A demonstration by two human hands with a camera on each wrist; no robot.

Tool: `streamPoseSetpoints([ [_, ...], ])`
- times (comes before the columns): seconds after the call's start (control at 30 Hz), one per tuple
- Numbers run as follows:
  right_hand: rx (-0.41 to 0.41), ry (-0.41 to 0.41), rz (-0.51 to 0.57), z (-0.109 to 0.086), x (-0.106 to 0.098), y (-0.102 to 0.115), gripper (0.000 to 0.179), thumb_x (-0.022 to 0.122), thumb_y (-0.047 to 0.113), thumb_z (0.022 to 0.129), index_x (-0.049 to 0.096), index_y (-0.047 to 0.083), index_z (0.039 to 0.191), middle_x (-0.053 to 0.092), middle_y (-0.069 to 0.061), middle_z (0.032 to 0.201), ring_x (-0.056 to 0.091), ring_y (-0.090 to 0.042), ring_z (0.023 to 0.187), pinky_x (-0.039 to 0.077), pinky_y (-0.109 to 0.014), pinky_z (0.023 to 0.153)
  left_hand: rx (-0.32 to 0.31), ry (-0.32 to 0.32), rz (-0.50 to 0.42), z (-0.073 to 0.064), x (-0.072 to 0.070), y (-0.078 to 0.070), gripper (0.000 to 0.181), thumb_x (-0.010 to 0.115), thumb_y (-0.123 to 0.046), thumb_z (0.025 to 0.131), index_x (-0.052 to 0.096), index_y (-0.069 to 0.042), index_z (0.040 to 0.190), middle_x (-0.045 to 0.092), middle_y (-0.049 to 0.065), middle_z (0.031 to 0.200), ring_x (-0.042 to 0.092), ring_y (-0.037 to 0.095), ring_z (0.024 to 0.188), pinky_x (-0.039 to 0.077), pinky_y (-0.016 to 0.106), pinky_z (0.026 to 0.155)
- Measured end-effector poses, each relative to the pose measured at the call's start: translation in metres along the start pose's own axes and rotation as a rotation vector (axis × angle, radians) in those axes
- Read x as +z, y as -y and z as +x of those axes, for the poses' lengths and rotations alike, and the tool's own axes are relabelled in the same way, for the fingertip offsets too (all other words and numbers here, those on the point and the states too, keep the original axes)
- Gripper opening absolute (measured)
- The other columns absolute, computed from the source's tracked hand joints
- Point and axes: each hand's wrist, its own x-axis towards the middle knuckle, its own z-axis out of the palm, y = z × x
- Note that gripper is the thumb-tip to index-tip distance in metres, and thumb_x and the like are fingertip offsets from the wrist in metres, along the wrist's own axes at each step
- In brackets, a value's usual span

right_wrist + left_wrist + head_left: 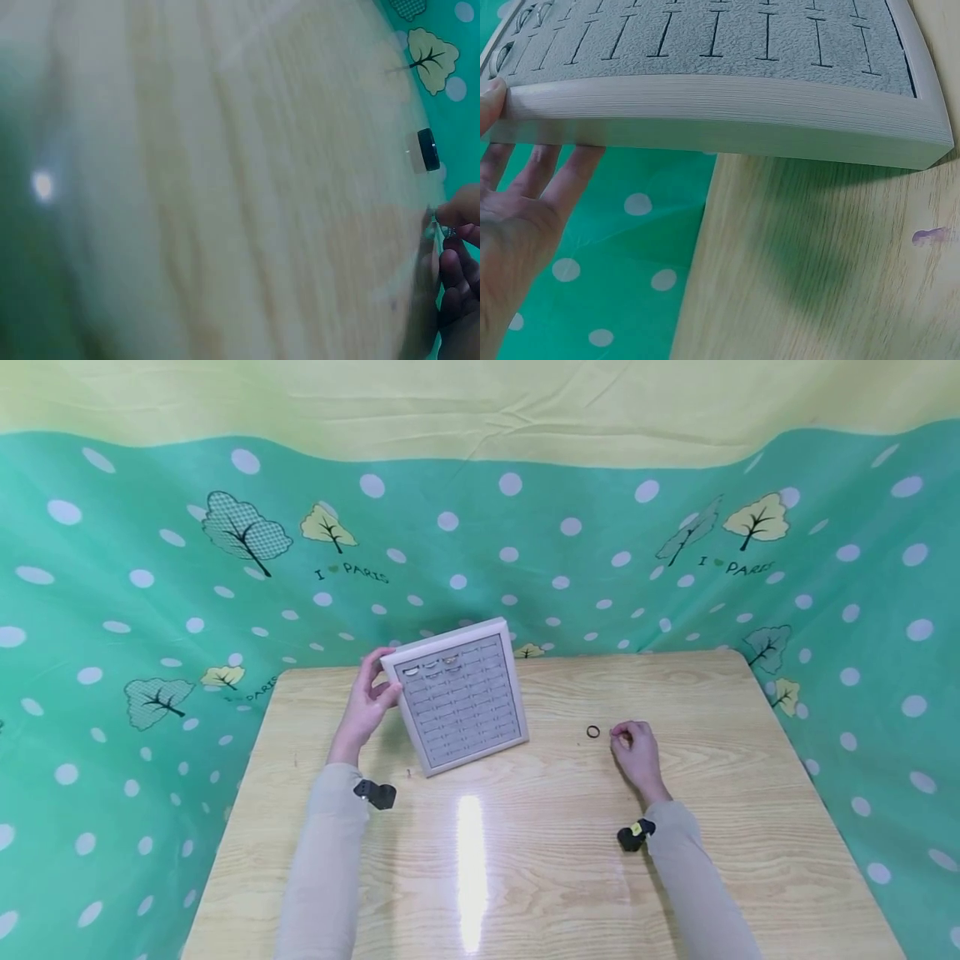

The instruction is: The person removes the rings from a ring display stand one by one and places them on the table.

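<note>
A ring display tray (450,640) with a pale frame and slotted grey padding stands tilted up on the table. Several rings (411,672) sit in slots near its upper left corner. My left hand (367,697) grips that corner, thumb on the front and fingers beneath the frame in the left wrist view. Over at the right, my right hand (637,752) pinches a small, thin ring (444,227) between thumb and fingertips; its detail is hard to make out. A black ring (593,732) lies on the table just left of the right hand.
The light wooden table (555,860) has a bright glare strip near its middle. A green dotted curtain (510,552) surrounds its back and sides. Small dark wrist devices are strapped over both sleeves.
</note>
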Motion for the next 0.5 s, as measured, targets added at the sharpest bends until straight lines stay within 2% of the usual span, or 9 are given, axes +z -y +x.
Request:
streamPoseSetpoints([
  [0.07,0.002,-0.002,0.007,-0.0009,0.0005,0.0002,0.007,0.061,-0.008,0.084,0.062,-0.008,0.092,0.05,-0.023,0.099,0.05,-0.035,0.09,0.042,-0.042,0.081,0.004,0.003,0.009,0.0,-0.0002,0.0003,0.061,0.05,0.011,0.093,0.031,-0.01,0.147,0.042,0.019,0.134,0.056,0.033,0.108,0.057,0.035,0.081],
  [0.13,0.003,-0.006,0.013,-0.0015,0.0008,0.0004,0.007,0.061,-0.008,0.084,0.062,-0.007,0.091,0.05,-0.023,0.099,0.05,-0.035,0.09,0.042,-0.042,0.081,0.018,0.003,0.015,0.0018,-0.0018,0.0068,0.061,0.05,0.011,0.093,0.032,-0.012,0.146,0.043,0.017,0.132,0.057,0.031,0.106,0.058,0.034,0.079],
  [0.3,0.01,-0.005,0.022,-0.0015,0.0005,0.0008,0.008,0.061,-0.008,0.083,0.062,-0.008,0.091,0.05,-0.023,0.1,0.05,-0.036,0.091,0.043,-0.043,0.082,0.02,0.004,0.021,0.0026,-0.0012,0.0075,0.062,0.05,0.013,0.092,0.033,-0.014,0.145,0.043,0.018,0.133,0.053,0.04,0.109,0.058,0.034,0.077],
  [0.5,0.015,0.001,0.015,-0.0001,0.0006,-0.0006,0.009,0.062,-0.008,0.083,0.063,-0.008,0.091,0.05,-0.023,0.101,0.05,-0.035,0.091,0.043,-0.041,0.082,0.02,0.004,0.027,0.0025,-0.0012,0.0075,0.062,0.05,0.012,0.092,0.033,-0.014,0.146,0.042,0.019,0.133,0.054,0.038,0.109,0.058,0.034,0.077],
])
